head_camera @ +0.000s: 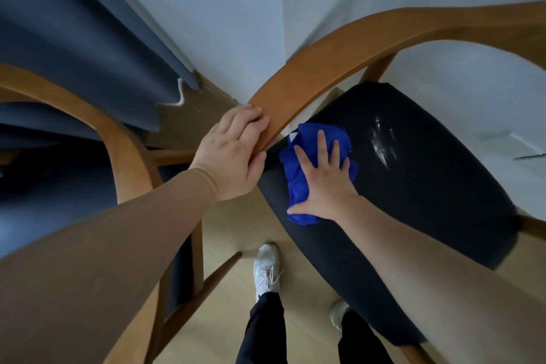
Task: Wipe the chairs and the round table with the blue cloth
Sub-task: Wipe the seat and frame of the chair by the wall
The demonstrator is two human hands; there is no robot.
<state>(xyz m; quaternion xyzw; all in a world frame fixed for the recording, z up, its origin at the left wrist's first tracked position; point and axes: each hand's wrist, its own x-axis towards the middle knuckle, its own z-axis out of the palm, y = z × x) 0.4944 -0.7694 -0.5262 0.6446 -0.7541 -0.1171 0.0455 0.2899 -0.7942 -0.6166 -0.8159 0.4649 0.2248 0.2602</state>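
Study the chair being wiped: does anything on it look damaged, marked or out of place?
Yes. The dark seat carries whitish streaks, just beyond the blue cloth under the flat right hand. They stand out against the otherwise even surface. Whether they are scratches, wear or a wet sheen cannot be told. Nothing else looks odd.

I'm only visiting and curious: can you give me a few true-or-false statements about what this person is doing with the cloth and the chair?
1. The right hand presses flat on the cloth. True.
2. The cloth lies on the floor. False: it lies on the chair's dark seat.
3. The left hand holds the chair's wooden rail. True.
4. The cloth is red. False: it is blue.
5. The person is barefoot. False: they wear white shoes.
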